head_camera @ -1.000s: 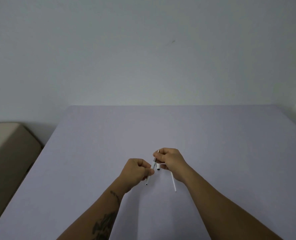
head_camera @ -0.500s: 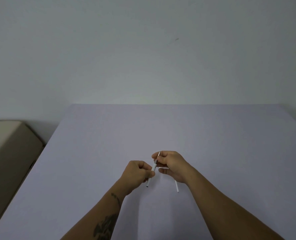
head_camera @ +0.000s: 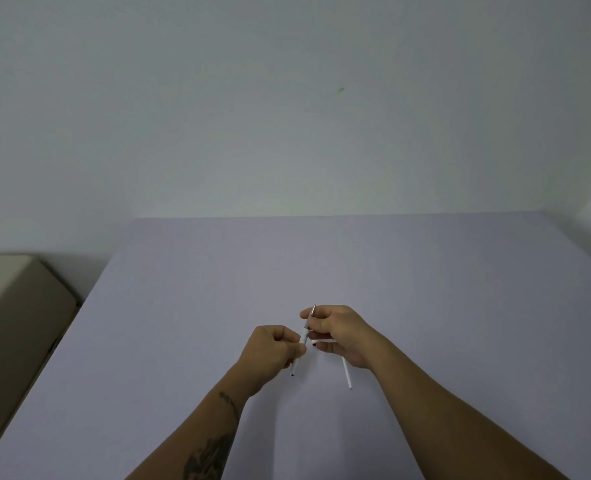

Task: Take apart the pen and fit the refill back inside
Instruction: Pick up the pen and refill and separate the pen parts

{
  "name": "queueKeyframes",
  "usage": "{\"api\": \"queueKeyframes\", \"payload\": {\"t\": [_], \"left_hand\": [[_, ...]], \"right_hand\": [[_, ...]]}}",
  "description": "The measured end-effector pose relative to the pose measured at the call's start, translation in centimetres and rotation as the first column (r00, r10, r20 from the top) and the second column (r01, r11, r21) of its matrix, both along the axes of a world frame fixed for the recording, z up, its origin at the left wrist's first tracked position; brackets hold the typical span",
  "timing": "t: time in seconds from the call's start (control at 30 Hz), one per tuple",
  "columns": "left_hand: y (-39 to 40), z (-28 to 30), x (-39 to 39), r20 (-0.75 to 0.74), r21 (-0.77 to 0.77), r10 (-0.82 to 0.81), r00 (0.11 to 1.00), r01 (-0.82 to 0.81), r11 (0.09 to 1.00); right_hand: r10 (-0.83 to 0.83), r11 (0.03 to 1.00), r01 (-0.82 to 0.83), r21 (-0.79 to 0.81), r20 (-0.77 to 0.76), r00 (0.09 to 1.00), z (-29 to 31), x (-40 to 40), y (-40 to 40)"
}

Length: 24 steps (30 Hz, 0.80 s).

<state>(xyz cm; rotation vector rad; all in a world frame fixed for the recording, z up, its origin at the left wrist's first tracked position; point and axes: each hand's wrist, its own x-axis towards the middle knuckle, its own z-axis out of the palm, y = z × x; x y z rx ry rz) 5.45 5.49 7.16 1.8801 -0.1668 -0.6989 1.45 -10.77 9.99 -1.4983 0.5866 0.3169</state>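
Observation:
A thin white pen barrel (head_camera: 302,339) slants between my hands above the lavender table (head_camera: 425,289). My left hand (head_camera: 270,351) pinches its lower part; the open end pokes out below the fist. My right hand (head_camera: 339,332) pinches the metal tip section (head_camera: 312,314) at the barrel's upper end. A second thin white tube (head_camera: 346,374), likely the refill, runs under my right palm and sticks out below it, its dark end near my lower fingers. Whether the tip section is screwed on or loose I cannot tell.
A beige box-like object (head_camera: 13,323) stands to the left of the table, below its level. A plain pale wall (head_camera: 287,116) rises behind the table's far edge.
Both hands have stayed close together around the pen. The pen has shifted only slightly; the white tube under my right hand hangs a little further right.

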Motion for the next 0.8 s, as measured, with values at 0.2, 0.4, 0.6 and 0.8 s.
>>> {"api": "queueKeyframes", "payload": {"t": [0.2,0.4,0.6,0.8], "left_hand": [[0.21,0.31,0.34,-0.003,-0.001,-0.005,1.0,0.005,1.0],[0.45,0.3,0.54,0.003,-0.009,-0.003,1.0,0.003,1.0],[0.5,0.13,0.64,0.018,0.001,-0.007,1.0,0.007,1.0],[0.5,0.07,0.61,0.027,0.012,-0.017,0.999,0.017,1.0]], "right_hand": [[-0.053,0.999,0.053,-0.012,0.011,0.999,-0.12,0.24,0.05],[-0.028,0.999,0.028,0.038,0.001,1.0,0.47,0.44,0.1],[-0.039,0.999,0.039,0.019,-0.008,0.999,-0.12,0.4,0.3],[-0.052,0.999,0.053,0.015,-0.007,0.999,-0.02,0.42,0.52]]}}
